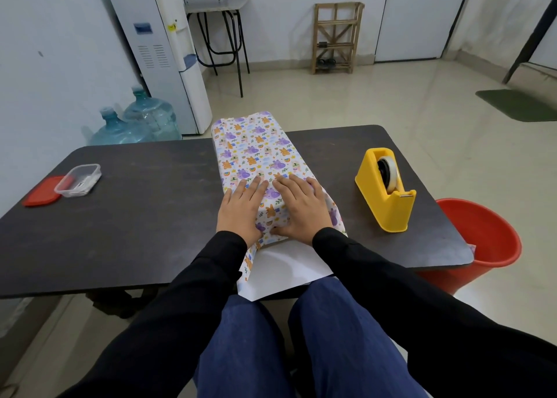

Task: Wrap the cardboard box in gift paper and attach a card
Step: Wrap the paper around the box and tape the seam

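A long box covered in gift paper (256, 147) with purple and orange cartoon figures lies lengthwise in the middle of the dark table (150, 216), its far end past the table's back edge. My left hand (241, 210) and my right hand (301, 207) press flat, fingers spread, on the near end of the box top, thumbs at the near edge. A loose flap of paper (283, 271) shows its white underside and hangs over the front edge toward my lap. The cardboard itself is hidden under the paper. No card is in view.
A yellow tape dispenser (387, 189) stands on the table to the right. At the left are a clear plastic container (79, 180) and its red lid (42, 191). A red bucket (482, 244) sits on the floor by the table's right corner.
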